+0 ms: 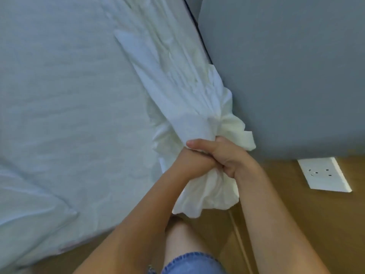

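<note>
left hand (192, 163), right hand (225, 155) clench bunched sheet (187, 107)

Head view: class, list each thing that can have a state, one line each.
white sheet, bunched into a twist, pulled up at the corner of the mattress.
left hand, grips the white sheet, partly under the right hand.
right hand, grips the white sheet.
wall socket, nothing plugged in.

Two hands (190, 162) (227, 156), one sheet (177, 86), one socket (324, 175)
</note>
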Tool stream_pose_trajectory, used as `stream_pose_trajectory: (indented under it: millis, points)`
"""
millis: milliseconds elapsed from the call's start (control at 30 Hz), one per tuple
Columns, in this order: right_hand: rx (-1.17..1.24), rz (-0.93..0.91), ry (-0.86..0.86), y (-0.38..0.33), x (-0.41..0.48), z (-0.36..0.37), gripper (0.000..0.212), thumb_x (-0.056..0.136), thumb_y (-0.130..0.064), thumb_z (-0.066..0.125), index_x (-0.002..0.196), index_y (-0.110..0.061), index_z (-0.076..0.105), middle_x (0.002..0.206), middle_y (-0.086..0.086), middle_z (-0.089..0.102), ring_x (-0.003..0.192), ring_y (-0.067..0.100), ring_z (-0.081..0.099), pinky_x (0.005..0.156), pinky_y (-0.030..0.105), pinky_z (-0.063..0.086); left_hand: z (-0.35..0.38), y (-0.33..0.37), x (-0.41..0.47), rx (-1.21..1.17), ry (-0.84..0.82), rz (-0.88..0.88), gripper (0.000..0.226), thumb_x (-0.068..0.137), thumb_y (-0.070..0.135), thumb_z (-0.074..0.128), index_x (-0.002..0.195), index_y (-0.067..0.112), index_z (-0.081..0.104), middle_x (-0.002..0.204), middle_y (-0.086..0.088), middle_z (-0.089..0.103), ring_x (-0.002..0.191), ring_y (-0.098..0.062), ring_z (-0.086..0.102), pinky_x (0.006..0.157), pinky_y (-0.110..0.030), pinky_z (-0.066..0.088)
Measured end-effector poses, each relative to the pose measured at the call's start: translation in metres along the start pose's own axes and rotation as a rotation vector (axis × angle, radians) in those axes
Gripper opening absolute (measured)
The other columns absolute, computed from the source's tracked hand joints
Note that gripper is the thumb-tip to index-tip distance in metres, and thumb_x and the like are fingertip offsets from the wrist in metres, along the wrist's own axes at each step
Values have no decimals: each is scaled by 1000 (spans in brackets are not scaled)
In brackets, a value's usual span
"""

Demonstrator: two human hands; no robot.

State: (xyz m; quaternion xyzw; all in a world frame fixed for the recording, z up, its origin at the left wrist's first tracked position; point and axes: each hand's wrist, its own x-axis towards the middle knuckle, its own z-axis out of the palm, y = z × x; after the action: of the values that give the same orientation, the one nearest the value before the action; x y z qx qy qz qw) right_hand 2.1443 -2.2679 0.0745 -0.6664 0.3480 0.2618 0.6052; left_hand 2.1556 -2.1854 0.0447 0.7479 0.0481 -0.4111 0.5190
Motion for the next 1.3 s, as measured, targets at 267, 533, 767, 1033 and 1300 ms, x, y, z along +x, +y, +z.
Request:
stream_pose_trajectory:
  millis: [267,533,767,1033,1300]
  points:
    - [-62,13,-295,37,41,41,63,45,-30,79,104,-13,64,105,5,70,103,17,65,100,38,47,-31,-77,4,-111,208,51,61,52,36,78,108,23,58,99,5,63,88,0,61,71,-13,49]
    - [39,13,-504,48,66,122,23,73,-7,66,96,-6,70,95,11,72,91,25,70,73,36,56,-111,-136,-37,-290,218,147,64,55,38,81,112,46,52,104,16,63,96,5,60,77,-14,51]
    - [72,60,-415,60,66,198,12,77,1,64,75,-11,62,58,-2,66,56,13,67,49,22,51,-209,-274,-75,230,621,-283,69,82,29,66,143,23,34,131,-3,48,122,-21,43,98,-34,38]
    - [-22,123,-163,82,68,288,20,71,-9,76,87,-10,64,75,-1,69,74,18,69,66,32,56,-258,-378,-74,970,435,-246,60,91,10,52,146,22,32,150,-13,29,138,-36,22,108,-56,17]
    - [-107,58,12,69,50,297,57,61,-21,80,113,-8,62,102,7,69,92,24,68,87,46,54,-254,-269,-43,349,622,202,40,91,11,49,129,22,58,119,-4,66,105,-28,60,86,-37,46]
